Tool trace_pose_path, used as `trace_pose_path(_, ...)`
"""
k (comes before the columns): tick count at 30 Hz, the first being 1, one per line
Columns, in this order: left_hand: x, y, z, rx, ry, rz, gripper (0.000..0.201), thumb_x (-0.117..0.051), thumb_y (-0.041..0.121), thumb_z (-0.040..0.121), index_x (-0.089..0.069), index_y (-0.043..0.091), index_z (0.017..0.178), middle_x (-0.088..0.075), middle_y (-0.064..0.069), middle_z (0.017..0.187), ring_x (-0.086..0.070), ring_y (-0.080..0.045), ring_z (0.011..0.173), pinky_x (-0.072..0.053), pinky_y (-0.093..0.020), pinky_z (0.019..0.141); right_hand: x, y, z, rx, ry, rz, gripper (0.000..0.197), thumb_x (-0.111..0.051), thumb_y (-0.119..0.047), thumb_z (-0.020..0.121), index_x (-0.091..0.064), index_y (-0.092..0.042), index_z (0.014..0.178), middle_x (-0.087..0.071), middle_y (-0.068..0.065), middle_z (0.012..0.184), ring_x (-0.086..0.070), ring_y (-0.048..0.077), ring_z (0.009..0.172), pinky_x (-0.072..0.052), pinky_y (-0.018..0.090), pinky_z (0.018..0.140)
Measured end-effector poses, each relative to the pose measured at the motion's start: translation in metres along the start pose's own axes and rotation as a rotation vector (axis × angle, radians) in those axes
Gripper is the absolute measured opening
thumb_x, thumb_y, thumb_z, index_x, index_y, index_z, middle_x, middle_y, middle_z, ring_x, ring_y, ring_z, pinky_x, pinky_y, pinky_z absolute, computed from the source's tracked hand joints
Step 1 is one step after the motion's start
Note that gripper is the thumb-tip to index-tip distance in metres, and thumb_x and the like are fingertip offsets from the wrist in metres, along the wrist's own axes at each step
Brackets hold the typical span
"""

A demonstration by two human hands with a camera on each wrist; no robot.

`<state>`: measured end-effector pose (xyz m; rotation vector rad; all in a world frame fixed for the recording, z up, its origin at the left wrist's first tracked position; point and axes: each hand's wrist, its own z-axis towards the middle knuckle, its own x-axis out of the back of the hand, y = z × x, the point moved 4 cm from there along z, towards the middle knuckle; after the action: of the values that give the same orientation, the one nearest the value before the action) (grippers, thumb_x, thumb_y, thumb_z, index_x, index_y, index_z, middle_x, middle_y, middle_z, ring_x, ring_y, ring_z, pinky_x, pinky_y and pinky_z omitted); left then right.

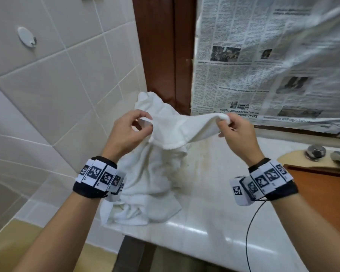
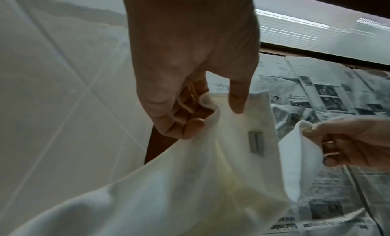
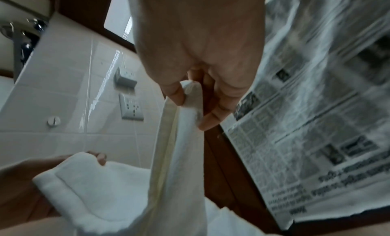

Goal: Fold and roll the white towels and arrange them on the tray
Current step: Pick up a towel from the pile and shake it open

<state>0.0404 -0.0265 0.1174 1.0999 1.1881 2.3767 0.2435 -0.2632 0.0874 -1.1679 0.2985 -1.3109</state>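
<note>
A white towel [image 1: 181, 126] hangs stretched between my two hands above the counter. My left hand [image 1: 139, 124] pinches one corner of it, seen close in the left wrist view [image 2: 211, 106], where a grey label [image 2: 255, 142] shows on the cloth. My right hand [image 1: 227, 122] pinches the other corner [image 3: 190, 96] between thumb and fingers. Below the held towel a crumpled heap of white towels [image 1: 145, 189] lies on the counter's left part. At the right edge sits the brown tray [image 1: 326, 195], only partly in view.
The pale marble counter [image 1: 214, 193] runs to a front edge near me. A tiled wall [image 1: 47, 95] with a hook [image 1: 28, 39] stands on the left. Newspaper [image 1: 263, 55] covers the back, beside a dark wooden frame [image 1: 165, 46]. A tap [image 1: 315, 152] sits at the right.
</note>
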Motion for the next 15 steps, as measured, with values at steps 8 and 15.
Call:
trace_pose_path(8, -0.069, 0.057, -0.064, -0.093, -0.089, -0.007, 0.019, -0.069, 0.039, 0.092, -0.069, 0.022, 0.084, -0.067, 0.008, 0.095, -0.065, -0.008, 0.089, -0.051, -0.027, 0.072, 0.129, -0.002, -0.079, -0.067, 0.028, -0.006, 0.011, -0.062, -0.02, 0.096, -0.068, -0.013, 0.089, -0.065, 0.017, 0.076, -0.063, 0.026, 0.061, -0.053, 0.041, 0.057)
trace_pose_path(15, -0.109, 0.103, -0.118, -0.066, -0.217, -0.139, 0.021, -0.058, 0.009, 0.094, -0.071, 0.025, 0.097, -0.07, 0.0, 0.09, -0.061, -0.016, 0.066, -0.054, -0.038, 0.059, 0.2, -0.02, -0.14, -0.1, 0.049, 0.007, 0.02, -0.063, -0.028, 0.095, -0.068, -0.011, 0.087, -0.065, 0.017, 0.077, -0.064, 0.034, 0.067, -0.054, 0.049, 0.056)
